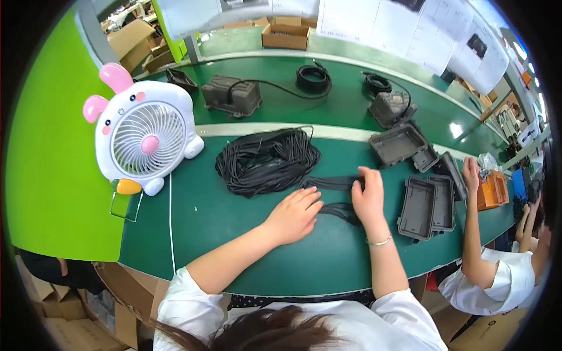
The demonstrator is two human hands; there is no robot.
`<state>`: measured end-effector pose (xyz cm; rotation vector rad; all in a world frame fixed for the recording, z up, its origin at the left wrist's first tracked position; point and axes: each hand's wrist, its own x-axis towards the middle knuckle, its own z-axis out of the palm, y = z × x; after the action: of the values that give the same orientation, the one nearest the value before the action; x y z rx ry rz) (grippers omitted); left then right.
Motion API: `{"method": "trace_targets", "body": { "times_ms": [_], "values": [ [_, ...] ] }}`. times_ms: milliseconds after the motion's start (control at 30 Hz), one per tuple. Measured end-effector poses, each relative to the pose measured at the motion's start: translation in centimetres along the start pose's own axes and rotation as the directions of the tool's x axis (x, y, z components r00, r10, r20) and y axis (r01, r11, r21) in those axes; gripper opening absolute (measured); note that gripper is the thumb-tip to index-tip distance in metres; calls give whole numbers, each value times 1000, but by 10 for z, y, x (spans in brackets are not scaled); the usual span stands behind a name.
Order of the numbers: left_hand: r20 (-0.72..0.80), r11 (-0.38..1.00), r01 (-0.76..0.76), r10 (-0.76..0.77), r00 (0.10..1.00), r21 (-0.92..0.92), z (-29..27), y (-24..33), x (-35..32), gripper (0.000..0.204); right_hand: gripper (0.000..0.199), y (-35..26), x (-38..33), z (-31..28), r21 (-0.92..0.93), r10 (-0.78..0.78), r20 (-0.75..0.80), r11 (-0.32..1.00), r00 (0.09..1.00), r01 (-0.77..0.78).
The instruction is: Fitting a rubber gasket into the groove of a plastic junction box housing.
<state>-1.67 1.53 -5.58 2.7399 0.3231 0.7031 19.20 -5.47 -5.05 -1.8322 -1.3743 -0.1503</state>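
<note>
Both forearms come up from the lower edge over the green surface (246,257); the left hand (294,213) lies palm down, fingers stretched flat and released, its fingertips touching a thin black rubber strip (342,212); the right hand (368,196) stands on its edge, thumb and fingers pinched on a second black strip (328,182) just beyond; a bracelet circles that wrist. Two such strips lie between the hands, running left into one big tangled heap of black strips (266,161). Right of the hands rest two open grey plastic housings (426,207) side by side; another open housing (401,145) sits farther back. One white rabbit-shaped fan (145,137) stands at the left. A co-worker's hand (470,171) reaches near an orange box (492,190).
</note>
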Motion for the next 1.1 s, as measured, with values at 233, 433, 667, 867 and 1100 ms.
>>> {"method": "trace_targets", "body": {
  "times_ms": [233,433,667,867,1100],
  "values": [
    [-20,999,6,-7,1000,-42,-5,-1,-1,38,26,-1,2,-4,-44,52,108,998,993,-48],
    [-38,996,7,-10,999,-87,-7,0,0,40,29,0,-1,-4,-90,47,149,995,988,-34],
    [-10,989,30,-32,999,-145,-10,-1,0,39,27,-1,-1,-6,-106,62,183,993,981,-43],
    [-17,989,27,-30,999,-145,-11,-1,0,39,27,-2,1,-8,-71,102,197,993,975,-89],
    [-44,996,32,-36,998,-85,-9,1,-2,37,29,1,2,-9,-31,133,195,991,972,-129]
  ]
}}
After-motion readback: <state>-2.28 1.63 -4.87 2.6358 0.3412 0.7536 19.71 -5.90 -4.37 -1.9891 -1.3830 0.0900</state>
